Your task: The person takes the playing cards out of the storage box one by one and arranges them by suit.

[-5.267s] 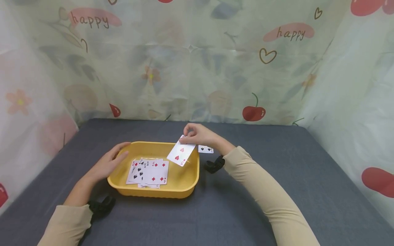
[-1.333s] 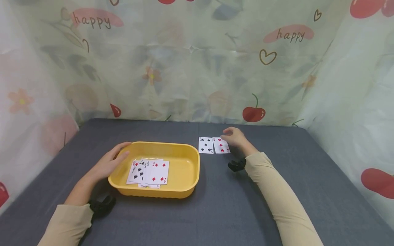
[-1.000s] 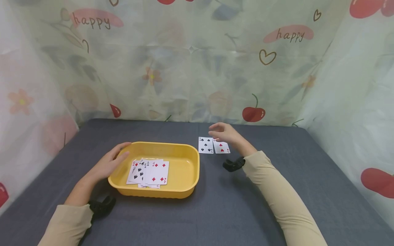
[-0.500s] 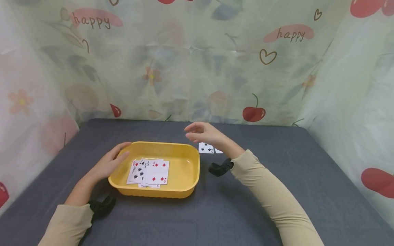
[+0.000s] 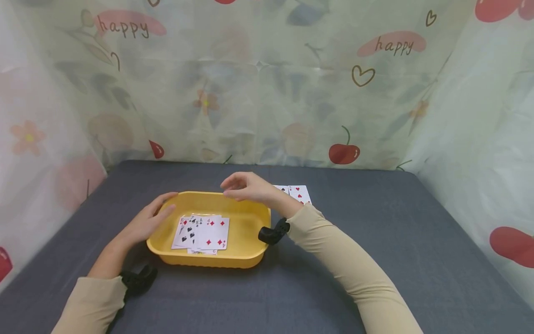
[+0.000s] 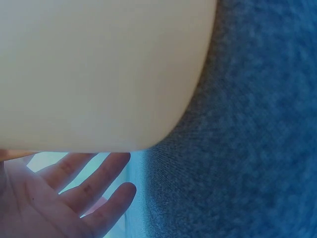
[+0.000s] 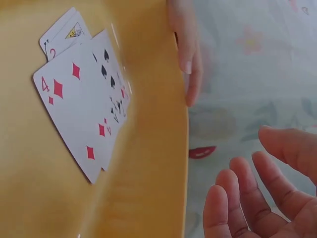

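A yellow plastic tray (image 5: 208, 262) stands on the dark cloth, with several overlapping playing cards inside; the four of diamonds (image 5: 216, 234) lies on top. My left hand (image 5: 143, 222) rests at the tray's left end, thumb over the rim. In the left wrist view its other fingers (image 6: 94, 188) spread straight outside the wall. Over the tray's far rim hovers my right hand (image 5: 250, 189), fingers relaxed and holding nothing. Beyond my right forearm lie two face-up cards: the three of hearts (image 5: 299, 193) and, mostly hidden, the five of spades (image 5: 282, 188).
Dark grey cloth (image 5: 354, 222) covers the table. A printed curtain (image 5: 258, 106) encloses the back and sides. Each wrist carries a black strap-on mount; the right mount (image 5: 273, 233) hangs over the tray's right rim.
Earlier my right hand pinched the three of hearts above the tray. That card now lies beside the five of spades, and the right hand has come back leftward, empty. My left hand stays put.
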Motion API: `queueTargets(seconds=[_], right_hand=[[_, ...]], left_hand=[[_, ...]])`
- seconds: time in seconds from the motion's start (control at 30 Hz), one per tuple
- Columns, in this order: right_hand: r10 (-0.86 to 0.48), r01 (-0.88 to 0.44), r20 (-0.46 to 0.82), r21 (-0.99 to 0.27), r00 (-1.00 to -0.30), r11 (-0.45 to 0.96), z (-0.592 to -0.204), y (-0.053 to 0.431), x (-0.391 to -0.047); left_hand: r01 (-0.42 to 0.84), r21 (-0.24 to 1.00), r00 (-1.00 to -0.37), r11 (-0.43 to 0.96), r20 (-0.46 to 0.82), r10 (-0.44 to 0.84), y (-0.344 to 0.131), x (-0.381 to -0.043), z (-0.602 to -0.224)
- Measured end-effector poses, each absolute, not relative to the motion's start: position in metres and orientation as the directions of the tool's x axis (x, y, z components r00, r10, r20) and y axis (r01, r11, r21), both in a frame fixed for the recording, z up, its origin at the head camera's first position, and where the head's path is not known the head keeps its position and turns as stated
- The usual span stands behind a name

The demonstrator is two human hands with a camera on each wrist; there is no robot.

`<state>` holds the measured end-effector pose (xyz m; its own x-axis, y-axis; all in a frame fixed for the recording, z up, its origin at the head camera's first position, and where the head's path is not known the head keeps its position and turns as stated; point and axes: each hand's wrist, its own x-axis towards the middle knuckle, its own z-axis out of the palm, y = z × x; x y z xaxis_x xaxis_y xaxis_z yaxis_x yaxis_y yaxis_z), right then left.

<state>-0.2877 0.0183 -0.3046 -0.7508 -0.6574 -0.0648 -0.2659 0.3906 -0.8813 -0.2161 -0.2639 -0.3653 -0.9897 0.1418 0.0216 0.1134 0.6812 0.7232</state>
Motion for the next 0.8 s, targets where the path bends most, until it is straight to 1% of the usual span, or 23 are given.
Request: queueTargets(seconds=[0.27,0.57,0.8], right_hand=[[-0.675,-0.296,-0.087,-0.852,-0.732,0.431,-0.314,-0.005,-0.29],[-0.681,-0.295,-0.142,-0.825,-0.718,0.482,-0.324,-0.017,-0.293],[-0.711,-0.329,-0.185,-0.788,-0.679,0.52,-0.332,-0.025,-0.293]], left_hand=[[0.122,0.727,-0.988,0.675,0.027,0.149,-0.264,-0.215,-0.365],[0.111,0.727,-0.99,0.678,0.018,0.143,-0.263,-0.215,-0.364],[0.115,0.729,-0.989,0.675,0.019,0.147,-0.264,-0.216,-0.364]])
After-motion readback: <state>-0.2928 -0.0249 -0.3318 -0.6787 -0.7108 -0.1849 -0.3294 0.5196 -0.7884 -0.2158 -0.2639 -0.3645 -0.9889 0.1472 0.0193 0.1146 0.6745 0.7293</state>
